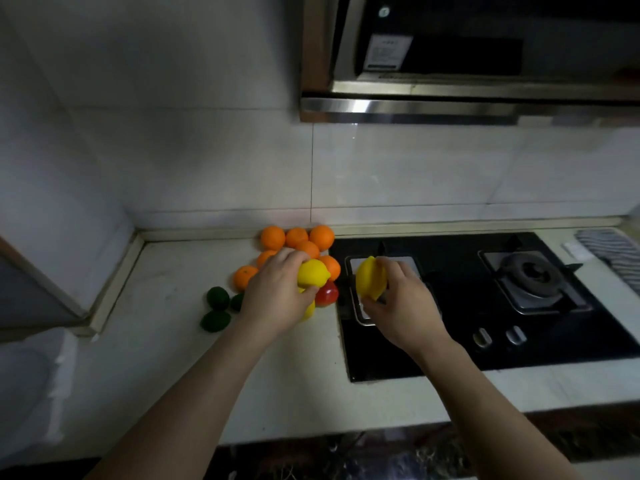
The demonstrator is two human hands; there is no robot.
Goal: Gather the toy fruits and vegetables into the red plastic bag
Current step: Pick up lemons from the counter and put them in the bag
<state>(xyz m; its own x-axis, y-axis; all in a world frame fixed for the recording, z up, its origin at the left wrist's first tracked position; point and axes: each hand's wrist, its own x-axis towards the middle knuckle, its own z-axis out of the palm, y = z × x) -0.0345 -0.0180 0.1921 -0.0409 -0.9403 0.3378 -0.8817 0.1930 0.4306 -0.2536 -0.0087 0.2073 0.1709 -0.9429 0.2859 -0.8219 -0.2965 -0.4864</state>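
My left hand [273, 296] grips a yellow toy lemon [312, 274] above the pile of toy fruit on the white counter [173, 341]. My right hand [401, 306] grips a second yellow lemon [370, 278] over the left edge of the black stove [450, 341]. Several orange toy oranges [298, 242] lie against the back wall. A red toy fruit [327, 294] and another yellow piece [309, 310] lie partly hidden under my left hand. Three dark green toy fruits [218, 308] lie to the left. No red plastic bag is in view.
The gas stove has a covered left burner [412, 268] beneath my right hand, a right burner [530, 277] and two knobs [498, 336]. A range hood [467, 64] hangs above. A striped cloth [613, 251] lies at the far right. Tiled walls bound the counter's back and left.
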